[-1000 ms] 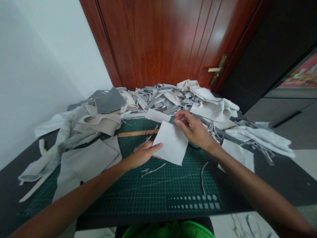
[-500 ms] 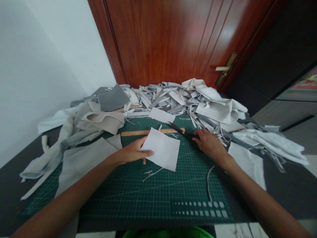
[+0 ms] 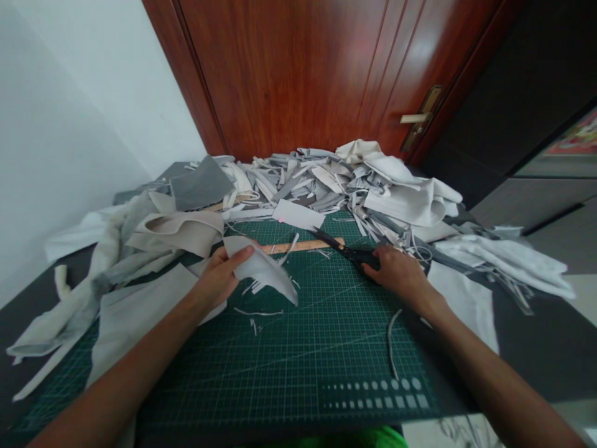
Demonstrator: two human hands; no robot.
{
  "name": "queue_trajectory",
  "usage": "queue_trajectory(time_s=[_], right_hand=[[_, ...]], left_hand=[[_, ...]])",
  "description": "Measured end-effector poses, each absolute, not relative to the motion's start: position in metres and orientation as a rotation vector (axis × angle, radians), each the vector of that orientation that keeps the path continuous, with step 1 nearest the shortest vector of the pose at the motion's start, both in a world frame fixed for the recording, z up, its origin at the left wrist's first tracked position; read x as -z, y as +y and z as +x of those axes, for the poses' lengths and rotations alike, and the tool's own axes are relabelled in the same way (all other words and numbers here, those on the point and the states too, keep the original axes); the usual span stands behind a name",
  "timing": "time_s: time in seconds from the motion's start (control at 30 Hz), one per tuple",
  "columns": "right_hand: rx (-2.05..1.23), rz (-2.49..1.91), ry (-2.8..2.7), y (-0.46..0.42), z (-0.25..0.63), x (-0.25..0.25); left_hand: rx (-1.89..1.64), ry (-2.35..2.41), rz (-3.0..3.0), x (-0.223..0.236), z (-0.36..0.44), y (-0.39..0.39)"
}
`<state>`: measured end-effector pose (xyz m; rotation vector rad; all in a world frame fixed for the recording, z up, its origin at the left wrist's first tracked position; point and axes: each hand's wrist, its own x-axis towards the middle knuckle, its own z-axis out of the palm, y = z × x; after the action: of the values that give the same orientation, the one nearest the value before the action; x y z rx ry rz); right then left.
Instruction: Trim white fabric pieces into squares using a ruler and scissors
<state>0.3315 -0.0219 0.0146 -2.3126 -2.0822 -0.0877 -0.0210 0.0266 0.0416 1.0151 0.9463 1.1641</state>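
Note:
My left hand (image 3: 219, 274) pinches a light grey fabric piece (image 3: 263, 267) between thumb and fingers. The piece bends, and its free end droops over the green cutting mat (image 3: 326, 336). At the right, my right hand (image 3: 396, 270) is closed around the handles of black scissors (image 3: 345, 249). Their blades point away to the left, across the end of a wooden ruler (image 3: 303, 244). Just beyond the blade tips lies a white rectangular card or cloth piece (image 3: 298, 214). Thin offcuts (image 3: 258, 312) lie on the mat below the held fabric.
A heap of grey and white scraps (image 3: 298, 177) runs along the back, against a wooden door (image 3: 289, 74). Folded fabric (image 3: 181, 230) lies at the left, with a flat grey sheet (image 3: 140, 305) nearer. White cloth (image 3: 466, 298) lies beside my right wrist.
My left hand has moved left and turned, so the fabric piece that lay flat to view now tilts and bends. My right hand stays at the scissors. The view has shifted slightly.

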Motion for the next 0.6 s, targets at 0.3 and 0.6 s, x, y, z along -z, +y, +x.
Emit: queue_trajectory(time_s=[0.3, 0.6], right_hand=[[0.001, -2.283, -2.014, -0.022, 0.344, -0.014], [-0.244, -2.018, -1.899, -0.007, 0.355, -0.001]], left_hand=[[-1.077, 0.995, 1.08, -0.051, -0.008, 0.01], [-0.837, 1.261, 1.282, -0.045, -0.02, 0.015]])
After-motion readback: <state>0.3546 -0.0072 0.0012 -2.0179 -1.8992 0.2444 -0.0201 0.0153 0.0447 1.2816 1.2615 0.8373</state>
